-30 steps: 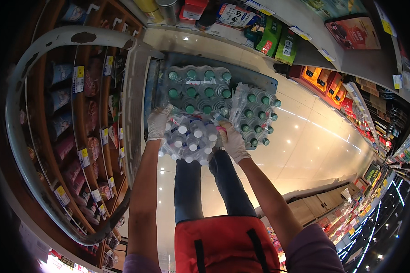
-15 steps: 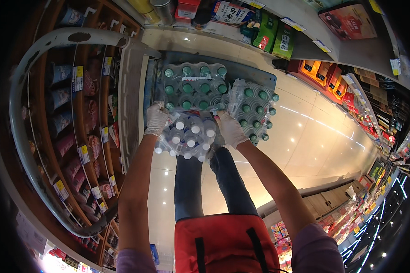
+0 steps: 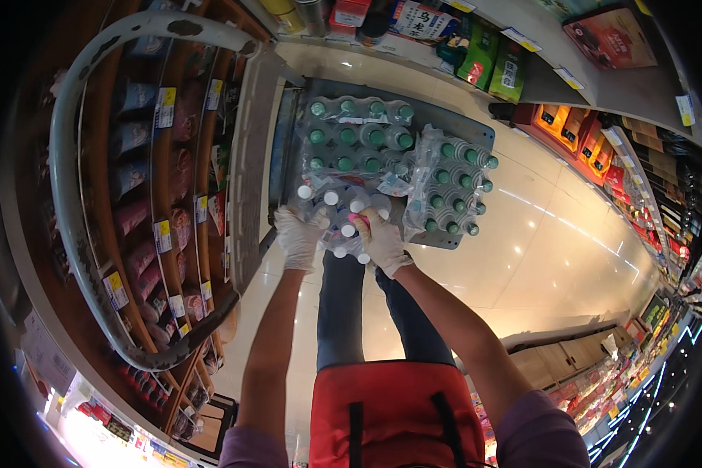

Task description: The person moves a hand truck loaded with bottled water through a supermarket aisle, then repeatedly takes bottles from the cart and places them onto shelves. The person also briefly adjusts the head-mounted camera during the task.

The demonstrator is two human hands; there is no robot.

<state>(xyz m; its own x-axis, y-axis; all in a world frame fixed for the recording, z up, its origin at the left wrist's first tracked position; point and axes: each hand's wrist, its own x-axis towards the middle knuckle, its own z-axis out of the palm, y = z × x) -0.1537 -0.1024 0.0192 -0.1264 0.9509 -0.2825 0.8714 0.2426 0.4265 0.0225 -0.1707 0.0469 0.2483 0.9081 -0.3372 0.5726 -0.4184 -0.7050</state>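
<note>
We held a shrink-wrapped pack of white-capped bottles (image 3: 342,214) between both gloved hands, just above the near edge of a flat cart (image 3: 444,125). Our left hand (image 3: 300,238) gripped the left side of the pack with fingers closed on the plastic wrap, and our right hand (image 3: 382,242) clasped its right side in the same way, so neither hand was free. The pack hung in front of our legs, touching or almost touching the two packs of green-capped bottles: one pack (image 3: 359,136) lay flat at the back of the cart, and the other one (image 3: 452,183) stood beside it on the right, a little tilted. To do this step well, in our judgement, we had to keep the load level, hold it from below and not only by the thin wrap, which could tear, and keep the fingers out from between the packs. The wrap looked slippery, so a firm grip on both sides seemed wise. The floor (image 3: 554,249) was pale, glossy tile that reflected the ceiling lights. On our left a wooden shelf (image 3: 179,195) carried rows of pouches with yellow price tags, and a grey curved rail (image 3: 62,195) passed in front of it. Across the aisle another shelf (image 3: 522,62) held green and red cartons.
</note>
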